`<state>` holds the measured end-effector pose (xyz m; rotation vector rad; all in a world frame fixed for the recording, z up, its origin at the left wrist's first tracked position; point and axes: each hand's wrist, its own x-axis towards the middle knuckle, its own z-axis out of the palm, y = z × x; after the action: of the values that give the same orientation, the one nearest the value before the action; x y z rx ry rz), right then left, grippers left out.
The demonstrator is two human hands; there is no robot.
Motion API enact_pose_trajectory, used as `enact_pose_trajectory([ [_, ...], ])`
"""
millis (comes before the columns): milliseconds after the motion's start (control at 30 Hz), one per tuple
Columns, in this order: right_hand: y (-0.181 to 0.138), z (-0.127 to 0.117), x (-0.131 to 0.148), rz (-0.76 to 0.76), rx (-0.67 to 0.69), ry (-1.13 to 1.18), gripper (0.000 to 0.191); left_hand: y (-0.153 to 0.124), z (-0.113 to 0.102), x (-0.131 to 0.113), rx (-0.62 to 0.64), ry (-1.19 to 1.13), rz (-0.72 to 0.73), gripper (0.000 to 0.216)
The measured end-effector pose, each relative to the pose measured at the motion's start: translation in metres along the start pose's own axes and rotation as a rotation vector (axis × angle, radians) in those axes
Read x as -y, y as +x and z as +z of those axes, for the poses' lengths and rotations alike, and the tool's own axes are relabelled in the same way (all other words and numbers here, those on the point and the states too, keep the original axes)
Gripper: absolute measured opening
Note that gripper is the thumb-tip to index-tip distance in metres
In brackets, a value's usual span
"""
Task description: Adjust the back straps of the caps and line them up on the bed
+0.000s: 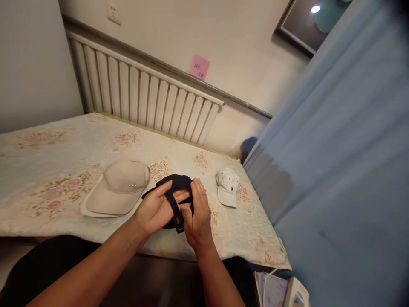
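A black baseball cap [180, 181] is held between my two hands above the bed's front part. My left hand [156, 209] reaches palm up into the cap, under its back strap, with the thumb on the outer edge. The fingers of my right hand [198, 213] press on the cap's right side, and its thumb lies near the strap and buckle [178, 221]. To the left, a beige cap [124, 183] rests on the bed with a pale brim showing beneath its own. A small white cap [227, 185] with a dark logo lies to the right.
A flowered sheet [64, 162] covers the bed. Behind it stand a white radiator [143, 89] and a wall with a pink note [200, 67]. A blue curtain [335, 149] hangs along the right side. A white box-like object [296, 292] sits at the lower right.
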<state>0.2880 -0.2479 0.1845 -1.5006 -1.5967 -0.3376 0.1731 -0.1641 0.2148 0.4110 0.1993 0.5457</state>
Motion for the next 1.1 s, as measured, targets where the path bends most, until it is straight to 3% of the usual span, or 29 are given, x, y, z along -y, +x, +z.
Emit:
enact_pose_trajectory([
  [200,-0.003,0.022,-0.026,0.187,0.013,0.051,0.051,0.031,-0.014,-0.02,0.038,0.174,0.021,0.033],
  [367,-0.005,0.025,-0.037,0.223,-0.05,0.1,0.053,0.046,-0.015,-0.026,0.107,0.354,0.059,0.028],
  [500,-0.027,0.029,-0.044,0.252,-0.071,0.112,0.054,0.043,-0.034,-0.006,0.127,0.366,0.049,0.026],
  [700,-0.064,0.027,-0.046,0.314,-0.033,0.079,0.052,0.03,-0.066,0.044,0.02,0.301,-0.025,0.019],
  [900,-0.067,0.021,-0.038,0.273,-0.054,-0.047,0.053,0.02,-0.059,0.064,-0.079,0.283,0.009,0.021],
  [1000,-0.062,0.019,-0.029,0.147,-0.003,-0.13,0.054,0.018,-0.053,0.064,-0.066,0.335,0.046,0.029],
  [1100,-0.058,0.018,-0.022,-0.016,0.115,-0.18,0.056,0.015,-0.052,0.065,-0.042,0.346,-0.007,0.043],
])
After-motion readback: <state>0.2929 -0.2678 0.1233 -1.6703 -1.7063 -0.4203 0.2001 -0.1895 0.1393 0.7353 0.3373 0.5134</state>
